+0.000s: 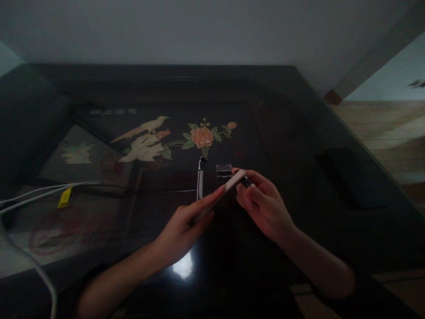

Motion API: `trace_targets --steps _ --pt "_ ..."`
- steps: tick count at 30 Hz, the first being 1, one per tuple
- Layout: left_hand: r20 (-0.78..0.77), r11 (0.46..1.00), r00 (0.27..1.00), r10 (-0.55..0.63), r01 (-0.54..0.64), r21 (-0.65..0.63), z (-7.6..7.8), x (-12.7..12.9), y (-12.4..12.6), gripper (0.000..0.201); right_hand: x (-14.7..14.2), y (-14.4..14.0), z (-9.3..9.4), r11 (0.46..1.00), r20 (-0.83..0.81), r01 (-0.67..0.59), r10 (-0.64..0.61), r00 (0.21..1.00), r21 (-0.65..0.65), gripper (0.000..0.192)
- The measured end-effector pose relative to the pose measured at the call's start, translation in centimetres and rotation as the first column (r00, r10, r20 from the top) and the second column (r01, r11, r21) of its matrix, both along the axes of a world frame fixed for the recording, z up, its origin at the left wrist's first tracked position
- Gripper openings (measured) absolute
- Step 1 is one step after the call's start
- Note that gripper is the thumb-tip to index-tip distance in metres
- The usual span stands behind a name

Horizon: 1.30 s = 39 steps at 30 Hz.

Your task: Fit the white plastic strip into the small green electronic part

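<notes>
My left hand (187,230) is closed around a slim, flat white bar (234,179) held at a slant, its upper end pointing away to the right. At that end, the fingers of my right hand (260,199) pinch a small dark piece (245,181). Whether the piece is joined to the bar, I cannot tell. Just beyond the bar's tip lies a small clear plastic case (224,170) on the dark table. To its left is a slender white-and-black handle-like object (200,177) with a dark curved tip, its near end hidden behind my left hand.
The glossy dark table (279,133) has an inlaid bird and flower picture (202,137). White cables (33,192) with a yellow tag (64,197) run in from the left. A flat black object (352,177) lies at the right. A wall (166,31) stands behind.
</notes>
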<state>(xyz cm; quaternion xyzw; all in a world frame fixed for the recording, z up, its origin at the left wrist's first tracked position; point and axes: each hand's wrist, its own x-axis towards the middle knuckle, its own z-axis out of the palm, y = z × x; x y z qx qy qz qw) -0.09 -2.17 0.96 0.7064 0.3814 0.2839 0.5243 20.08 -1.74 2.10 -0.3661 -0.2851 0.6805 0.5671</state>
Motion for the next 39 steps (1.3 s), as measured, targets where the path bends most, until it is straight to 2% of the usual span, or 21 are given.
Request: trace_targets --steps 5,9,19,28,39 --pt "0.011 0.998 0.998 -0.055 0.054 0.018 -0.02 0.04 -0.40 0.052 -0.08 0.03 0.17 1.000 0.059 0.019 -0.020 0.998 0.023 0.034" --pt "0.009 0.998 0.998 -0.060 0.060 0.022 0.04 0.01 -0.50 0.052 -0.14 0.02 0.23 1.000 0.044 0.016 -0.017 0.999 0.017 0.034" --pt "0.016 0.997 0.998 0.063 -0.062 -0.048 -0.16 -0.04 0.22 0.051 -0.01 -0.14 -0.08 0.999 -0.032 -0.036 0.037 0.999 0.021 0.032" --pt "0.047 0.993 0.995 0.087 -0.083 -0.087 0.21 0.29 0.19 0.052 -0.13 -0.11 -0.06 1.000 -0.028 -0.027 0.027 0.999 0.016 0.032" --pt "0.072 0.994 0.997 0.026 -0.018 -0.105 0.32 0.33 -0.06 0.054 -0.15 -0.17 -0.15 1.000 0.003 -0.013 0.013 1.000 0.021 0.035"
